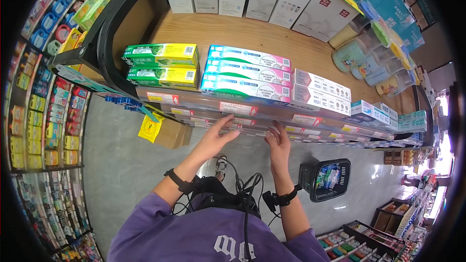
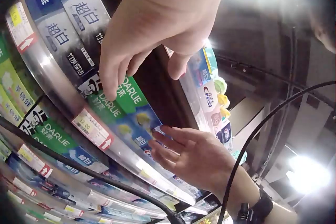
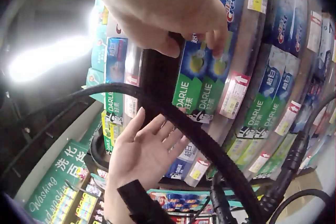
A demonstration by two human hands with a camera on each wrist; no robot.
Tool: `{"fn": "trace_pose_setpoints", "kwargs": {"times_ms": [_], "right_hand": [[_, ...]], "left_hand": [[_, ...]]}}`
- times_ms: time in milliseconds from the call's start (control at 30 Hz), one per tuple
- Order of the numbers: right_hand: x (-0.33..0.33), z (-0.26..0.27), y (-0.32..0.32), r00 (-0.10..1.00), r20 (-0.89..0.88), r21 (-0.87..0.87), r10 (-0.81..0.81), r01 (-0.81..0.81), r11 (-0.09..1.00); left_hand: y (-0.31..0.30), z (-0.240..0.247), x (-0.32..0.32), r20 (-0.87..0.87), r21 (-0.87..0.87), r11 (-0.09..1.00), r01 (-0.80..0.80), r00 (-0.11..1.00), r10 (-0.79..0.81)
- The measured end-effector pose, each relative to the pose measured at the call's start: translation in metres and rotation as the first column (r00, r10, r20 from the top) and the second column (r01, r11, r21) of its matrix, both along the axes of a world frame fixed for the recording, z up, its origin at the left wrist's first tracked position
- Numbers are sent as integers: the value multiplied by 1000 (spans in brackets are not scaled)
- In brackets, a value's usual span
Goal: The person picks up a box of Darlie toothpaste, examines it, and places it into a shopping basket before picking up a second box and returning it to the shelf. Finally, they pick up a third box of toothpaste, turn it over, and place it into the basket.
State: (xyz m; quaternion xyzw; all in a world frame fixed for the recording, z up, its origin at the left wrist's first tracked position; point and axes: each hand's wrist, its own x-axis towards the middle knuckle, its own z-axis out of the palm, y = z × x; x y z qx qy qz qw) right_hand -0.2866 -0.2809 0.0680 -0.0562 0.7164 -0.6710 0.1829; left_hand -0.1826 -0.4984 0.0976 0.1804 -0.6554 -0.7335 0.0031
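Observation:
Both hands reach into a lower shelf level of toothpaste boxes. My left hand (image 1: 216, 138) is at the shelf front, its fingers extended and thumb spread. In the left wrist view, its fingertips come down at green-and-blue Darlie toothpaste boxes (image 2: 118, 106). The right hand (image 1: 278, 144) is at the same level, farther right, with fingers loosely bent. Its fingertips are right at the other end of those Darlie boxes (image 3: 202, 77) in the right wrist view. Neither hand has anything in its grasp. Both wrists wear black straps.
On the top board stand yellow-green Darlie boxes (image 1: 162, 56), blue-and-pink Darlie boxes (image 1: 247, 75) and white boxes (image 1: 320, 92). Price tags (image 1: 238, 108) line the shelf edges. A black basket (image 1: 307, 177) holding packages and a brown carton (image 1: 173, 133) are on the floor. Black cables (image 1: 247, 184) hang before my body.

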Motion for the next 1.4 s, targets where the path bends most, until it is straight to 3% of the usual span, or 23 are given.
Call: {"fn": "trace_pose_setpoints", "kwargs": {"times_ms": [200,500,633,733,867,900,1100,1200,1233,1333,1400], "right_hand": [[-4,-6,-1,999,-23,31,35,-34,999],[-3,-3,9,997,-34,54,67,-65,996],[0,-4,44,990,-26,52,141,-139,989],[6,17,86,982,116,95,149,-161,982],[19,16,161,983,180,55,40,-51,997],[25,9,184,979,202,65,-5,-8,998],[83,-10,324,935,239,139,-263,235,962],[119,-26,397,905,223,177,-363,329,928],[130,-33,420,889,219,184,-402,366,912],[160,-44,484,848,214,190,-484,450,873],[177,-49,519,830,217,211,-514,474,855]], "left_hand": [[1,2,-7,0,-8,999,-35,999,35],[8,11,-5,-6,-163,987,-6,1000,5],[21,53,7,25,-358,894,270,960,-280],[39,73,7,115,-250,819,517,855,-506],[86,87,-18,211,-209,714,668,744,-634],[103,90,-25,128,-294,684,667,737,-664],[223,107,-54,129,-379,418,826,494,-860],[284,103,-58,53,-395,414,820,470,-881],[303,109,-60,72,-385,381,840,439,-895],[357,105,-56,241,-175,428,887,460,-854],[393,104,-53,234,-166,409,897,439,-867]]}}
